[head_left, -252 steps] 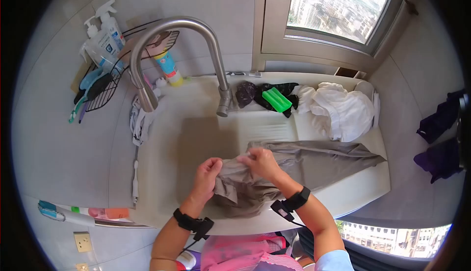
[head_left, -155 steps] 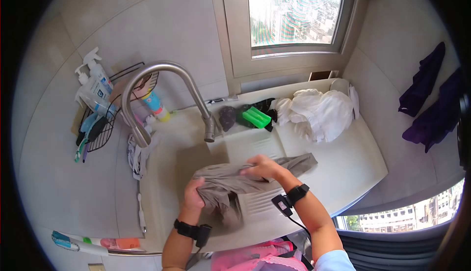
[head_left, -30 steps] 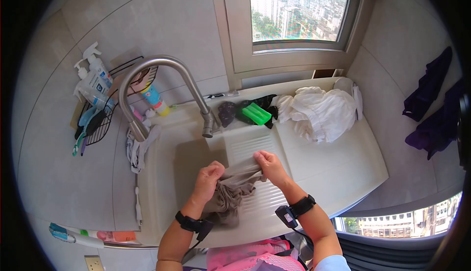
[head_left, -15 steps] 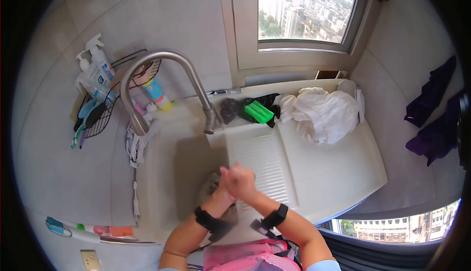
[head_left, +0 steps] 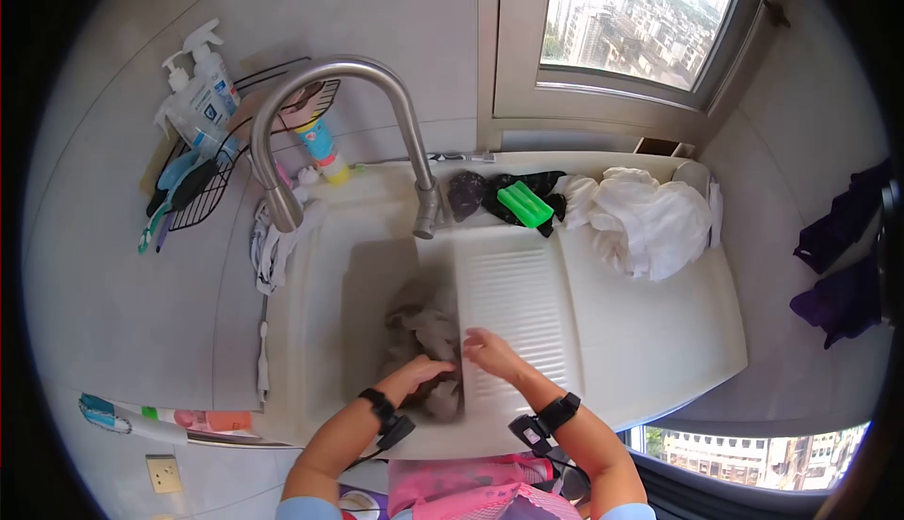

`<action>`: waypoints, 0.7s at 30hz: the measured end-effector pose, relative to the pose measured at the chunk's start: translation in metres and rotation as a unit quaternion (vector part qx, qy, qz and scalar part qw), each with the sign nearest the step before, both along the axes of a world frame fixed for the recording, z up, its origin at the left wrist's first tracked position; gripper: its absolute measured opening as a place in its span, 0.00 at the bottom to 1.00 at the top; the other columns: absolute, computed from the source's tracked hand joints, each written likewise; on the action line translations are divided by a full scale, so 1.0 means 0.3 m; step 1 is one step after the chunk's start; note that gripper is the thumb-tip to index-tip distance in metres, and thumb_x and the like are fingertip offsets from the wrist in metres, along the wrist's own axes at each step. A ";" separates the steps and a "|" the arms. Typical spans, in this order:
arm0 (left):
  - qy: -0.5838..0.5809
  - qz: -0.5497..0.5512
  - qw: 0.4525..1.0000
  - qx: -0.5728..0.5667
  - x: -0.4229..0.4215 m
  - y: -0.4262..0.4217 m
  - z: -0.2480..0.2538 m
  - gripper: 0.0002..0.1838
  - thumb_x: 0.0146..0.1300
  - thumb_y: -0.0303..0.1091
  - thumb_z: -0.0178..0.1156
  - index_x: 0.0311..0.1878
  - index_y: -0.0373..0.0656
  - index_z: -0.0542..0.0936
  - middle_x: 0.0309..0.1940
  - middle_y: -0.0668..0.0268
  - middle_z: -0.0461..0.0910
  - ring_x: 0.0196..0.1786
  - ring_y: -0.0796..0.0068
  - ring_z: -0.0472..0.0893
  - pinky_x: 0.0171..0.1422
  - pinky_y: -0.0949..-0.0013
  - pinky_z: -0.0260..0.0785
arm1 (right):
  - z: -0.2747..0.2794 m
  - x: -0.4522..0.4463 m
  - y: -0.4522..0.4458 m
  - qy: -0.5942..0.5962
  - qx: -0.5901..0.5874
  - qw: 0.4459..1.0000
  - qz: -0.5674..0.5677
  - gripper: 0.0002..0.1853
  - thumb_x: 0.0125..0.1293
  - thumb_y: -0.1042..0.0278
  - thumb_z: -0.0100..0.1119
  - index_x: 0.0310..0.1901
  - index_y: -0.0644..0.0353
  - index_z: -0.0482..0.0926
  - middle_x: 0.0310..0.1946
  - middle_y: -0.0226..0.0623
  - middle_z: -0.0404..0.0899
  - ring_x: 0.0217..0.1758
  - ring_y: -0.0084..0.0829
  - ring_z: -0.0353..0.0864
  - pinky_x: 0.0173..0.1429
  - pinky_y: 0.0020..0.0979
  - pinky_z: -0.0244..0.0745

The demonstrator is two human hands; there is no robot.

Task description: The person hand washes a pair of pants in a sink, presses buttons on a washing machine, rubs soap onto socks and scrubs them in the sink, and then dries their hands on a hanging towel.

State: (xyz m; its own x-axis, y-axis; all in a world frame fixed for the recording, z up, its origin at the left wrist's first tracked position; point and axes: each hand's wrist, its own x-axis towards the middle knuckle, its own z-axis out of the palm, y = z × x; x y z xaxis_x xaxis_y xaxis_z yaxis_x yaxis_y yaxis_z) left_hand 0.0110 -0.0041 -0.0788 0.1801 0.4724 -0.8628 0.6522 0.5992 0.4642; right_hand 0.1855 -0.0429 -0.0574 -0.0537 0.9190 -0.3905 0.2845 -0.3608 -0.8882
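Dark, wet-looking cloth (head_left: 419,322) lies bunched in the sink basin (head_left: 320,332), partly under murky water. My left hand (head_left: 424,370) is over the near part of this cloth, fingers stretched to the right; whether it touches the cloth is hard to see. Beside it, my right hand (head_left: 492,352) hovers at the left edge of the ribbed washboard (head_left: 518,294), its fingers loosely apart and pointing left. Neither hand visibly holds anything. Each wrist wears a black strap with a small device.
A tall metal faucet (head_left: 353,68) arches over the basin. Along the back ledge sit a green soap bar (head_left: 524,204), black cloth (head_left: 490,202) and a white cloth heap (head_left: 650,223). A wire rack (head_left: 200,202) with bottles and brushes hangs at left. A toothbrush (head_left: 264,360) lies on the left rim.
My hands were pressed together above the washboard's left edge; now they are apart. The left has moved down-left over the cloth, which shows more fully. The view has shifted slightly.
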 end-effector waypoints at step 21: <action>-0.660 0.188 0.722 0.088 -0.246 0.175 0.826 0.25 0.56 0.39 0.41 0.55 0.35 0.67 0.52 0.54 0.71 0.54 0.56 0.70 0.61 0.57 0.59 | 0.038 -0.130 0.243 0.091 0.094 0.973 0.192 0.31 0.46 0.78 0.57 0.57 0.65 0.63 0.52 0.43 0.70 0.55 0.36 0.69 0.59 0.30 0.63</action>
State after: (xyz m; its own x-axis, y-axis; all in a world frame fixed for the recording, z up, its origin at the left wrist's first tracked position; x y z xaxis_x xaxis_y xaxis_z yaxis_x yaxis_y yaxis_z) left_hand -0.0626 0.0484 0.1691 0.6213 0.7832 0.0224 -0.6214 0.4751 0.6231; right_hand 0.1464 0.0299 -0.0459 -0.4588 0.8722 -0.1697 0.1980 -0.0858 -0.9764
